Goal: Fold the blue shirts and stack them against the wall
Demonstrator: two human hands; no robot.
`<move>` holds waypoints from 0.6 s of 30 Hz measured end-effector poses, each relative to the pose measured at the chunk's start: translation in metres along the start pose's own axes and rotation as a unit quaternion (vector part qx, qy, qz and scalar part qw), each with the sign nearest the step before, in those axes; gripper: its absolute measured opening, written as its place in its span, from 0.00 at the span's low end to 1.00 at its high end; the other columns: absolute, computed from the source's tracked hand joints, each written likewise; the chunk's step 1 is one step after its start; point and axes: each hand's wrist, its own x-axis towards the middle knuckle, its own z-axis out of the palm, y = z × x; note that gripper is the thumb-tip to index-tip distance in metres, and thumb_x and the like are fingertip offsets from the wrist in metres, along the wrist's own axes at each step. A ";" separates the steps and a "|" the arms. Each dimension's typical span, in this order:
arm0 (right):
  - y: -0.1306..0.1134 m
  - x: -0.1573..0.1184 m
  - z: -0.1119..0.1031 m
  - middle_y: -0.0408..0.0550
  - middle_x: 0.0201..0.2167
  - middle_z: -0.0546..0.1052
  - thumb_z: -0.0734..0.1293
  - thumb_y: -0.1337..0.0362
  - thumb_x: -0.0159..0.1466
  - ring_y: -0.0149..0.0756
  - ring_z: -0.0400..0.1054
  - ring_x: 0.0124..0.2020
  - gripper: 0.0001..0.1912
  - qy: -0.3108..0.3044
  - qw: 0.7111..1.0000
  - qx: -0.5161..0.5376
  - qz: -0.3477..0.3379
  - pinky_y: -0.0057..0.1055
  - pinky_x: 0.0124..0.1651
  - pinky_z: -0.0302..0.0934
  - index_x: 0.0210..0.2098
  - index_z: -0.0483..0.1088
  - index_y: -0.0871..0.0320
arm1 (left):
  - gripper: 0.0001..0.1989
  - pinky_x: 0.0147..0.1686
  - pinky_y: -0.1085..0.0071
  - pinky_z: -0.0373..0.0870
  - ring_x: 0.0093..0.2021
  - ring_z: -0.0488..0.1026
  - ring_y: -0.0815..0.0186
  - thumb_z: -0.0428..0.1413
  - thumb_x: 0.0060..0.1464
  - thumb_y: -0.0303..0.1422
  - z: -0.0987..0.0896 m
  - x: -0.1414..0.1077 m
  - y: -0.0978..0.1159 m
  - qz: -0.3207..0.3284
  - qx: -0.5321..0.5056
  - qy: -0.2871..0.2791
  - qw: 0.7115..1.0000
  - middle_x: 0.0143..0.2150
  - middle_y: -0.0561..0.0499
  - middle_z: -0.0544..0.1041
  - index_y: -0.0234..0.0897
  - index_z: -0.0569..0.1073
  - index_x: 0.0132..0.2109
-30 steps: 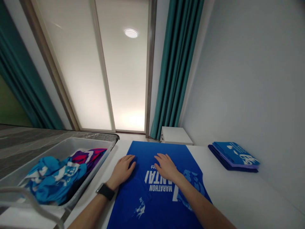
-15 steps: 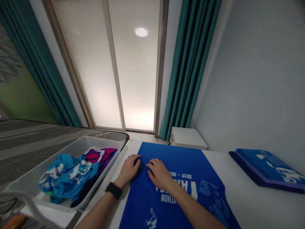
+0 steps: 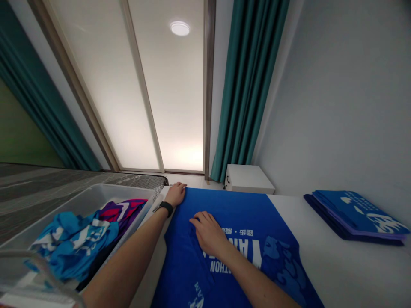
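Note:
A blue shirt with white lettering [image 3: 231, 205] lies spread on the white table [image 3: 334, 265]. At the shirt's far left corner is my left hand [image 3: 176, 194], a dark watch on its wrist; its fingertips touch the fabric edge and I cannot make out whether they pinch it. My right hand [image 3: 208, 233] rests on the left part of the shirt, left of the lettering, with its fingers bent downward and the thumb side over a small fold. Whether it grips the cloth is hidden.
Left of the table stands a clear plastic bin [image 3: 105, 190] holding crumpled light-blue [image 3: 73, 248] and purple-red clothes [image 3: 125, 209]. Folded blue garments [image 3: 359, 214] are stacked at the right. A white cabinet [image 3: 248, 177] stands beyond the table, near teal curtains [image 3: 250, 85].
My left hand has moved away from me to the shirt's far left corner. My right hand has shifted slightly left and its fingers have drawn closer together. The view has shifted a little.

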 end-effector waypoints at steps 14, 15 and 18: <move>0.002 0.001 0.003 0.51 0.50 0.70 0.58 0.72 0.65 0.40 0.59 0.53 0.19 -0.003 1.000 -0.003 0.004 0.39 0.57 0.56 0.54 0.67 0.57 | 0.15 0.49 0.61 0.62 0.49 0.71 0.57 0.45 0.62 0.37 0.004 0.022 -0.010 -0.014 0.025 -0.051 0.998 0.44 0.46 0.78 0.40 0.75 0.43; 0.002 0.000 0.003 0.51 0.50 0.70 0.59 0.72 0.65 0.40 0.59 0.53 0.19 -0.002 1.000 -0.004 0.003 0.39 0.57 0.56 0.54 0.67 0.56 | 0.14 0.49 0.62 0.62 0.48 0.71 0.58 0.45 0.63 0.37 0.004 0.022 -0.010 -0.015 0.021 -0.049 0.998 0.44 0.46 0.78 0.40 0.74 0.43; 0.001 0.000 0.002 0.50 0.50 0.70 0.59 0.72 0.65 0.40 0.59 0.53 0.18 0.004 1.000 -0.007 0.002 0.38 0.56 0.56 0.54 0.67 0.57 | 0.13 0.47 0.63 0.63 0.47 0.71 0.59 0.45 0.63 0.36 0.005 0.022 -0.010 -0.015 0.009 -0.041 0.999 0.43 0.47 0.76 0.41 0.74 0.42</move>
